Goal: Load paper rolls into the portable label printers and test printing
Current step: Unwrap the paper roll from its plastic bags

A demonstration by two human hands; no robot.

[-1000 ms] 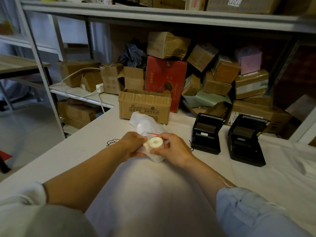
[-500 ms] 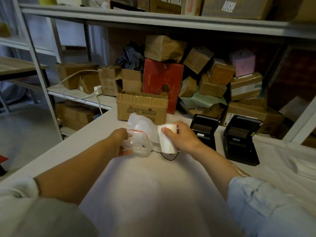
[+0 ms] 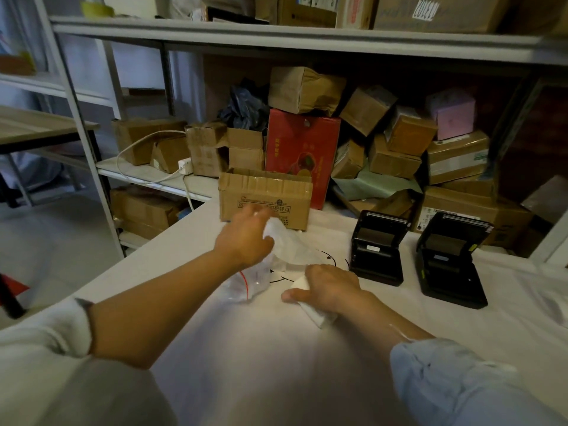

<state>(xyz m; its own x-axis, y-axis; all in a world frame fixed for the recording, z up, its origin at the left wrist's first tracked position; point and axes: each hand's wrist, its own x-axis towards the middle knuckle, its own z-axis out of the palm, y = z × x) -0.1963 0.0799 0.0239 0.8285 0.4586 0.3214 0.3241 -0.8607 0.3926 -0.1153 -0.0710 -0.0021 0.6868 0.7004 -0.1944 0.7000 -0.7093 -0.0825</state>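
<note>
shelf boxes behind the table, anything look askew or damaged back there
Yes. The boxes are heaped, not stacked: a crumpled brown box sits tilted on the red box, and several small boxes to its right lean at angles. The two printers on the table stand straight, lids open.

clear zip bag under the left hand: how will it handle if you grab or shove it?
Probably floppy: the clear zip bag already lies crumpled and folded beneath the left hand. Likely very light, so a push may bunch or slide it on the white table cover instead of moving it cleanly. The glossy film looks somewhat slippery.
</note>
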